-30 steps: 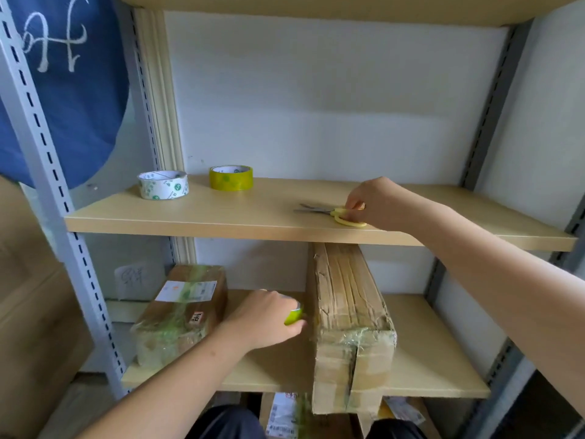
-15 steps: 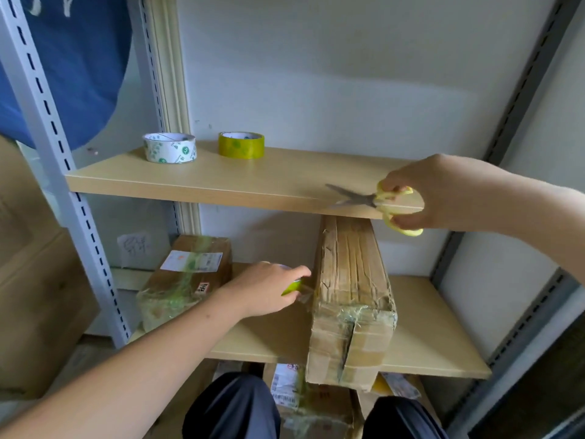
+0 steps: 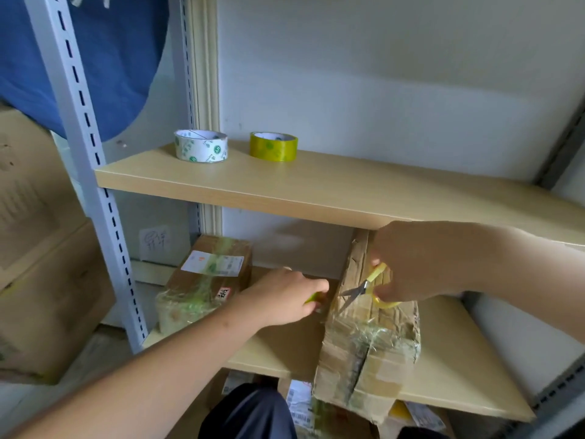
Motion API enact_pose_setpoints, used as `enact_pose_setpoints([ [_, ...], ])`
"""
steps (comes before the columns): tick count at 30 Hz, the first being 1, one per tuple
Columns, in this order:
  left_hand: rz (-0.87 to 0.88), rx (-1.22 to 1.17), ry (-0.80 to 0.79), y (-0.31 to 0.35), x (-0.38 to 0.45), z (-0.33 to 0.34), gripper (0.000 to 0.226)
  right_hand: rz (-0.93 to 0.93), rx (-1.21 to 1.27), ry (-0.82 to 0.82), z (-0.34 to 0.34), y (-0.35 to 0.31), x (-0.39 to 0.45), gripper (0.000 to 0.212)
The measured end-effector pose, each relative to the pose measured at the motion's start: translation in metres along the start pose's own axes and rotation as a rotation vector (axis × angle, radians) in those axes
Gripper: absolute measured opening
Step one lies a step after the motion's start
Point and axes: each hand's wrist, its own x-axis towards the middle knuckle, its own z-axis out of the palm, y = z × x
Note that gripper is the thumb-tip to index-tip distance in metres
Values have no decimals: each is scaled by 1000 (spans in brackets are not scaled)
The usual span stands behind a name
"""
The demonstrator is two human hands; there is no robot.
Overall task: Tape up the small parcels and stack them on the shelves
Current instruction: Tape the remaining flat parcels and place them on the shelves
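Observation:
A tall cardboard parcel (image 3: 370, 340) stands on the lower shelf (image 3: 449, 369), its front wrapped in tape. My right hand (image 3: 411, 261) grips yellow-handled scissors (image 3: 364, 289) beside the parcel's upper left edge, blades pointing down-left. My left hand (image 3: 285, 296) holds a yellow-green tape roll (image 3: 313, 297), mostly hidden under the fingers, just left of the parcel. A second taped parcel (image 3: 205, 280) with a white label lies at the left of the lower shelf.
On the upper shelf (image 3: 316, 191) stand a white tape roll (image 3: 201, 145) with green print and a yellow tape roll (image 3: 273, 146). A grey slotted upright (image 3: 82, 147) rises at left, with large cardboard boxes (image 3: 38, 264) beyond it. More parcels (image 3: 300, 403) lie below.
My right hand lifted the scissors off the upper shelf and brought them down to the tall parcel's upper left edge. My left hand stayed by the parcel with the tape roll.

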Motion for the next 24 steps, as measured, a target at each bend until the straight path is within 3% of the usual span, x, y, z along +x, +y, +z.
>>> enact_pose_setpoints([
  [6, -44, 21, 13, -4, 0, 0, 32, 11, -118, -87, -18, -31, 13, 28],
  [16, -54, -2, 4, -5, 2, 5, 34, 30, -249, -347, -42, -60, 34, 37],
  [20, -20, 1, 32, 12, 6, -1, 29, 20, -240, -424, -41, -50, 22, 19],
  [22, 19, 12, 38, 23, 10, -4, 29, 58, -199, -459, -42, -42, 10, 38],
  [24, 45, 8, 38, 33, 14, -6, 29, 86, -202, -461, -39, -30, 3, 41],
])
